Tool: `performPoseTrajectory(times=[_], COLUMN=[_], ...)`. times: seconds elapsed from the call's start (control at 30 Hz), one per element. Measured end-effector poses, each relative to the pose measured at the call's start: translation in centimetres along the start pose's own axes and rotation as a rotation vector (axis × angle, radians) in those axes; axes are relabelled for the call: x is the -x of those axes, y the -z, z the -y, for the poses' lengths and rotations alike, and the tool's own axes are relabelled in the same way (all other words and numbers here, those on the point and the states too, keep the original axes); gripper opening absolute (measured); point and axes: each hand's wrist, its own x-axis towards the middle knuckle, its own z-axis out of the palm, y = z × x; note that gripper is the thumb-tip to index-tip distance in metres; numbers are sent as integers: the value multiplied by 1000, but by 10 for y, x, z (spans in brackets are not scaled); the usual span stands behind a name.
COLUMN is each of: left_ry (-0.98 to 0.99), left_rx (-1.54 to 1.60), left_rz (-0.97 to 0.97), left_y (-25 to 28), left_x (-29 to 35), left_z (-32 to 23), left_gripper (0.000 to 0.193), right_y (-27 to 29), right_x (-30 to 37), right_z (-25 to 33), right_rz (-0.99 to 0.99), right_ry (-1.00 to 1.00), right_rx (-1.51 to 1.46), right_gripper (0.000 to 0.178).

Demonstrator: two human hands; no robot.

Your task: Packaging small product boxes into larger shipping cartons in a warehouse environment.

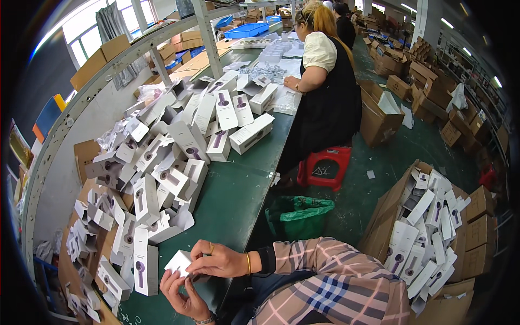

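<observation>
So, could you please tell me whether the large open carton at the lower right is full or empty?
Full: white boxes lie heaped inside the carton, many reaching its rim.

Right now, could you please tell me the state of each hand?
Left hand: partly closed, holding a white box.
Right hand: partly closed, touching the same box; whether it grips cannot be told.

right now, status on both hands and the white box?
Left fingers and right fingers on white box. Box over green table. Heaped cartons close on the left.
</observation>
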Motion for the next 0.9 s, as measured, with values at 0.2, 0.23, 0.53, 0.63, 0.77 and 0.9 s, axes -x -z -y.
performPoseTrajectory(times=[0.2,0.23,0.53,0.63,0.77,0.9], left_ry=[5,3,14,-44,-88,-117], left_rx=[5,-3,-81,-130,-162,-185], left_rz=[-14,-13,-63,-3,65,77], left_y=[0,0,-4,-1,4,4], left_x=[4,4,6,2,-10,-11], left_z=[3,3,-10,-12,-11,-14], left_gripper=[11,11,20,15,18,22], right_y=[-3,-3,6,3,-1,-2], right_x=[3,3,-1,3,8,11], right_z=[1,1,2,2,0,-1], right_rz=[1,-1,57,59,46,36], right_ry=[-37,-30,-48,-80,-122,-106], right_rx=[-12,-6,3,-5,-32,-42], right_gripper=[25,25,23,23,25,28])
